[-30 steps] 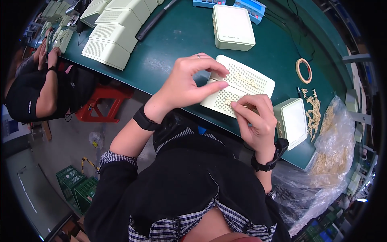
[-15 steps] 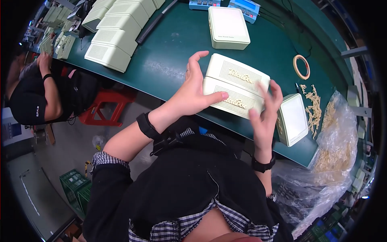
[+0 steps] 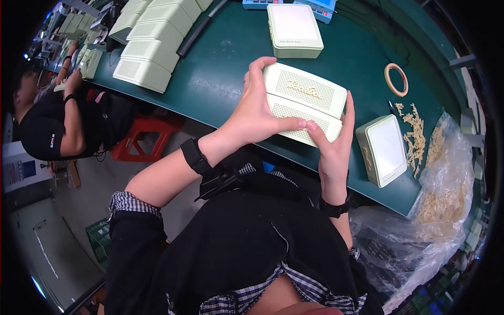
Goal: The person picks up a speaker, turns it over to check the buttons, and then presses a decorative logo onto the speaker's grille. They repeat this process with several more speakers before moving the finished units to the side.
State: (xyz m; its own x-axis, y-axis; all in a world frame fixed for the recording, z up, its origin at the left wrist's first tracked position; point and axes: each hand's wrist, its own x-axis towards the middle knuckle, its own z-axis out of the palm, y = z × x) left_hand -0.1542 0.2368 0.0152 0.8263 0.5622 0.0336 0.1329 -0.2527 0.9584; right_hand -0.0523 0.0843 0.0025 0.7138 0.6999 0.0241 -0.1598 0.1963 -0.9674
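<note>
1. I see my left hand (image 3: 255, 113) and right hand (image 3: 332, 149) clasping two cream grilled shells (image 3: 303, 104) pressed face to face, just above the table (image 3: 220, 84) edge; thumbs meet on the near seam.
2. At 3 o'clock a finished case (image 3: 382, 150) stands beside loose trimmings (image 3: 416, 131).
3. At 12 o'clock lies another case (image 3: 294, 29); at 10 o'clock a row of shells (image 3: 149, 52) waits, so I judge much remains.

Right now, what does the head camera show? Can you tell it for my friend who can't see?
A person holds a cream box with grilled sides in both hands, left hand and right hand, above a green table. More cream boxes sit on the table, with a tape ring and a clear bag to the right.
</note>
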